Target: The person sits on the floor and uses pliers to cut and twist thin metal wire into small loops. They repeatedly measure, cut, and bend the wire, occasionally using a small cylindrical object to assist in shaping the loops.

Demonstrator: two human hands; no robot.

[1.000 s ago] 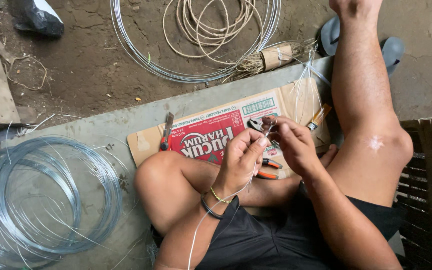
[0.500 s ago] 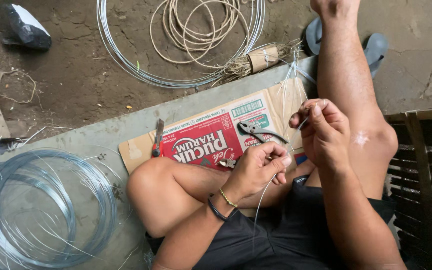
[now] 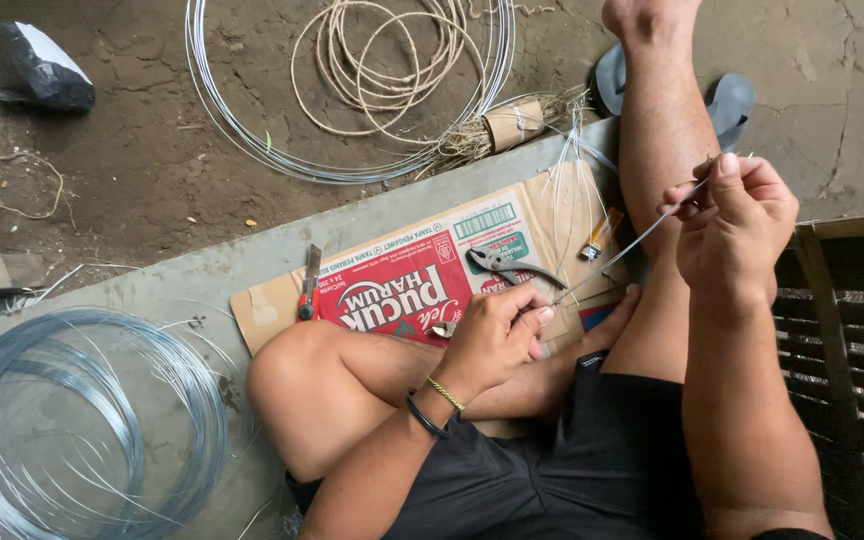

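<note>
I sit on the ground with one knee bent. My left hand (image 3: 497,335) pinches the lower end of a thin grey wire (image 3: 624,246) over a flattened red and brown cardboard box (image 3: 392,285). My right hand (image 3: 732,225) is raised to the right and pinches the upper end, so the wire runs taut and slanted between the two hands. Pliers (image 3: 508,266) lie on the cardboard just above my left hand.
A utility knife (image 3: 309,285) lies at the cardboard's left edge. A coil of grey wire (image 3: 72,420) sits bottom left. A larger wire hoop (image 3: 252,130) and a cord coil (image 3: 382,70) lie on the dirt. A sandal (image 3: 732,100) and dark slatted crate (image 3: 852,350) are at the right.
My hands were together over the cardboard; the right hand has moved up and to the right, drawing the wire out taut. The left hand stays low by the pliers.
</note>
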